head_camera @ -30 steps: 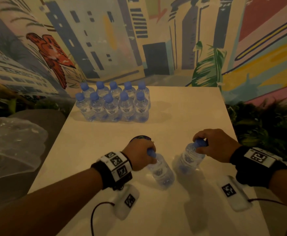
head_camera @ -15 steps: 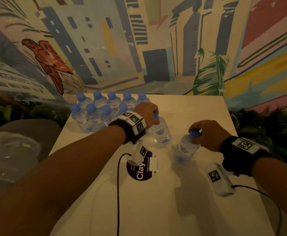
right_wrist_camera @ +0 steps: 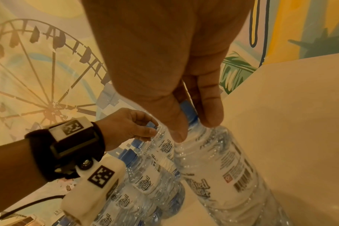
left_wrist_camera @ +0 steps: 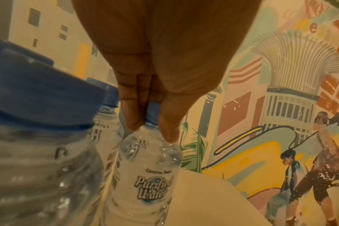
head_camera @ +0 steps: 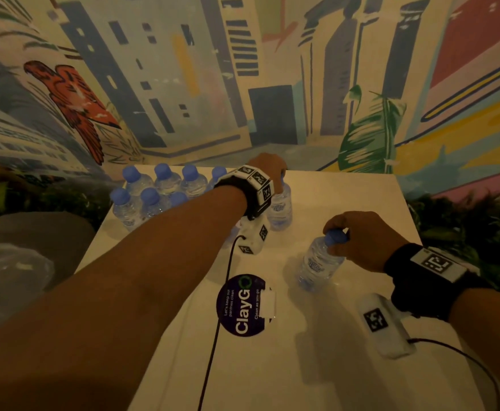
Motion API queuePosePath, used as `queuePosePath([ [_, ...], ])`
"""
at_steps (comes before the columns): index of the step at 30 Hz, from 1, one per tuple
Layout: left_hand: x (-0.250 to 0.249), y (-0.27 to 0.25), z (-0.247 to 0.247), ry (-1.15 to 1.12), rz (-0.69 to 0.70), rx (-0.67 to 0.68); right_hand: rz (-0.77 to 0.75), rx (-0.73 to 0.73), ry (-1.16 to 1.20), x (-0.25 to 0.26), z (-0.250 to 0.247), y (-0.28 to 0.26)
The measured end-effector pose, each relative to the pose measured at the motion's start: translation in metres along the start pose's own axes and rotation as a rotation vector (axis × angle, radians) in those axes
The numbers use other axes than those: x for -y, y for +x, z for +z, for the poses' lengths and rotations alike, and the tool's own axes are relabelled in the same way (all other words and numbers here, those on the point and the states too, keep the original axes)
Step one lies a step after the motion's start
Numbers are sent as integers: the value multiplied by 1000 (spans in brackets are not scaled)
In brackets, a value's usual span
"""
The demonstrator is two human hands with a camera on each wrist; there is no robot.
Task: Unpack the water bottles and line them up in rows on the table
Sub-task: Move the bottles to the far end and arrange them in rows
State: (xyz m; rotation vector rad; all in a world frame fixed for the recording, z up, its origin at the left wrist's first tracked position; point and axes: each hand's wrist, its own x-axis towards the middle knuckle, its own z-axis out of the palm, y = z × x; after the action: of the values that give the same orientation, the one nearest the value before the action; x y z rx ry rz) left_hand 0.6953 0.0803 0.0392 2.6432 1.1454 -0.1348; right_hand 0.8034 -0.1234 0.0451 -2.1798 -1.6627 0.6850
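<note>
The left hand point(head_camera: 268, 169) now pinches its bottle point(head_camera: 280, 207) by the cap beside the rows point(head_camera: 160, 191), extending them. The right hand point(head_camera: 364, 240) still grips the second bottle point(head_camera: 317, 264), waiting.

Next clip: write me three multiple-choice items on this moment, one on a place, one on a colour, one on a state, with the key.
1. Where is the bottle that the left hand holds?
A. beside the rows at the table's far end
B. on the round sticker
C. off the table

2. What colour are the bottle caps?
A. red
B. blue
C. white

3. How does the right hand hold its bottle?
A. flat on its side
B. not touching
C. gripping its cap

Key: 1 A, it stands right of the rows; 2 B, every cap is blue; 3 C, fingers curl round the cap.
</note>
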Motion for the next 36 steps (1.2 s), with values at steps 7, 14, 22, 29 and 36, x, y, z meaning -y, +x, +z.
queuePosePath([
  [7, -4, 9, -3, 58, 0, 0, -30, 4, -32, 13, 0, 12],
  [14, -20, 7, 2, 158, 56, -41, -18, 13, -95, 28, -1, 22],
  [22, -21, 3, 7, 153, 70, -79, 3, -9, -126, 44, 6, 39],
  [29, -18, 1, 9, 174, 104, -91, 11, -18, -132, 52, 15, 48],
  [36, -15, 3, 10, 190, 121, -80, 30, -26, -136, 52, 21, 53],
])
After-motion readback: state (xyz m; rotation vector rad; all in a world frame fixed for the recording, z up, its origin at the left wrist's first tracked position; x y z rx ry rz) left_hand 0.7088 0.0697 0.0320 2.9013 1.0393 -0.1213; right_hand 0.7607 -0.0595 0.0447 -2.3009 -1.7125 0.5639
